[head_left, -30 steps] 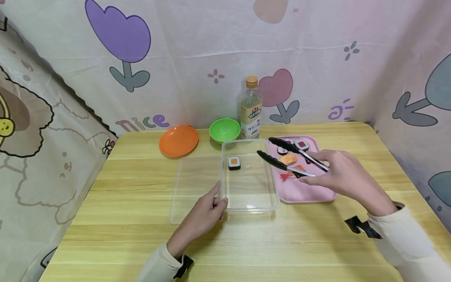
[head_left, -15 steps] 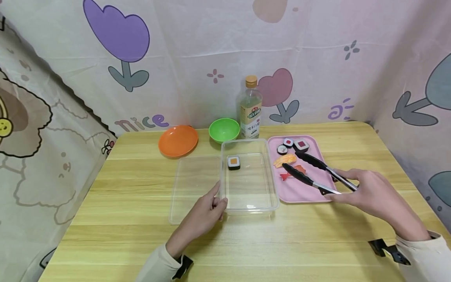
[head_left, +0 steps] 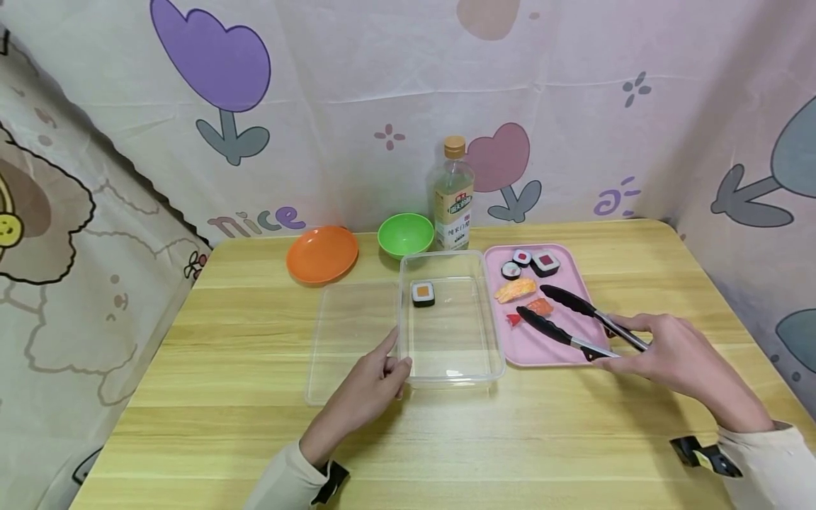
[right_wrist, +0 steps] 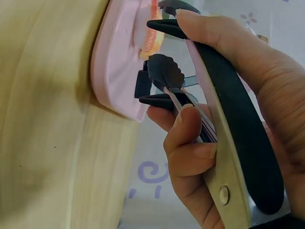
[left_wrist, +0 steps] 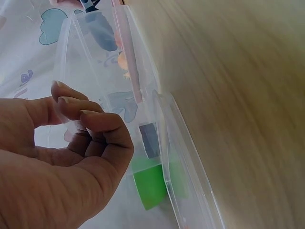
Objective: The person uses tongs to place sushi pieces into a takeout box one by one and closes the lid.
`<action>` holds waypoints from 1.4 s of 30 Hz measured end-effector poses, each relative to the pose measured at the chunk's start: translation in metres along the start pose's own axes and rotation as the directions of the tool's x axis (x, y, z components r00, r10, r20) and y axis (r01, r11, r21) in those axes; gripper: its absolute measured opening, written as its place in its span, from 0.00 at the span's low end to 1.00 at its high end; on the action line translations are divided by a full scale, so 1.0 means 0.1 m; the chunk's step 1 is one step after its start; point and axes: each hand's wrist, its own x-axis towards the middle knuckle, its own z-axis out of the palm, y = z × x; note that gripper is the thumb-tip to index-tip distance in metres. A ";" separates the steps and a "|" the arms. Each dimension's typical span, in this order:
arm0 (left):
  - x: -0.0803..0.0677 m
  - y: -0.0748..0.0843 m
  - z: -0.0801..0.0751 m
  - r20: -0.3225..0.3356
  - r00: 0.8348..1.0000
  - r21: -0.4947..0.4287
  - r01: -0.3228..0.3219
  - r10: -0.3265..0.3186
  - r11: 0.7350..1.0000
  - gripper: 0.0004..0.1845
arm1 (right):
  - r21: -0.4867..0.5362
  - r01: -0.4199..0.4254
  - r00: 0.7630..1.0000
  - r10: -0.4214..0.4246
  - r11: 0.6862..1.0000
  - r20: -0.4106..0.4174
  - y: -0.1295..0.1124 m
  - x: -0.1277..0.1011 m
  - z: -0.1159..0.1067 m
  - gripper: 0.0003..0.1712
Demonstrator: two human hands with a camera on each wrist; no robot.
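Tongs (head_left: 556, 331), clamped in right hand's (head_left: 685, 361) grip, parted tips (head_left: 530, 316) forward-left of it, above pink tray (head_left: 523, 347)

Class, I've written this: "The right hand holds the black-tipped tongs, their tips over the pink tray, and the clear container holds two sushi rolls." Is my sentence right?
Not quite: the clear container holds one sushi roll, not two, as the head view shows. The rest stands: the right hand holds the black-tipped tongs, their tips over the pink tray.

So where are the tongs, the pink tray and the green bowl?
Tongs (head_left: 546, 326), head view: black end of the nearer arm.
Pink tray (head_left: 534, 350), head view: bare front part.
Green bowl (head_left: 406, 234), head view: its inside.
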 end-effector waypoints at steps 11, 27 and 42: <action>0.00 0.00 -0.01 0.003 1.000 0.000 0.004 -0.004 1.000 0.36 | 0.015 0.010 0.998 -0.011 1.000 0.067 0.10 0.02 0.03 0.50; 0.01 -0.01 -0.02 0.014 1.000 -0.006 -0.001 0.001 1.000 0.37 | 0.026 -0.024 0.993 0.021 0.999 0.115 0.13 -0.03 0.04 0.51; 0.01 -0.01 -0.02 0.014 1.000 -0.010 -0.002 0.002 1.000 0.37 | 0.042 -0.035 0.995 0.031 0.999 0.092 0.11 -0.04 0.05 0.41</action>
